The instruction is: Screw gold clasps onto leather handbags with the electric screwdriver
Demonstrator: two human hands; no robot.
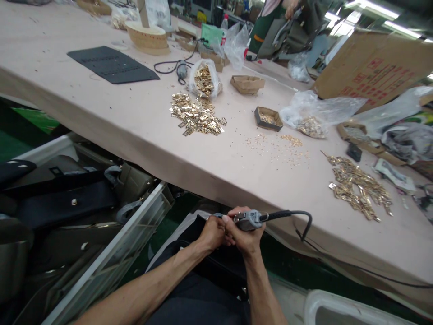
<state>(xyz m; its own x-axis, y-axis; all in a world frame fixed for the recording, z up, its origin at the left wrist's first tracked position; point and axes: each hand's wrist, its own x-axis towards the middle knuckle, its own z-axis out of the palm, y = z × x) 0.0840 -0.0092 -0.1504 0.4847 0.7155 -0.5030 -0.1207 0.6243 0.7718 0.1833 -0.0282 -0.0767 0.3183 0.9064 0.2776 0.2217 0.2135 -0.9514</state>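
My right hand (248, 237) is wrapped round a grey corded electric screwdriver (249, 220), whose cable (287, 213) leaves it to the right. Close against its front end, my left hand (214, 232) has its fingers pinched together. What those fingers hold is hidden, and so is the screwdriver's tip. Both hands are over my lap, just below the table edge. Under them lies a black bag (226, 262), partly covered by my forearms, with a small shiny fitting low on its right side.
On the pink-covered table (203, 158) lie gold metal fittings (196, 115), another such heap (360, 185), scattered tiny screws (291, 141) and a small open box (268, 118). At left a white crate (111, 253) holds dark bags. A cardboard box (375, 67) and a person (270, 27) are beyond.
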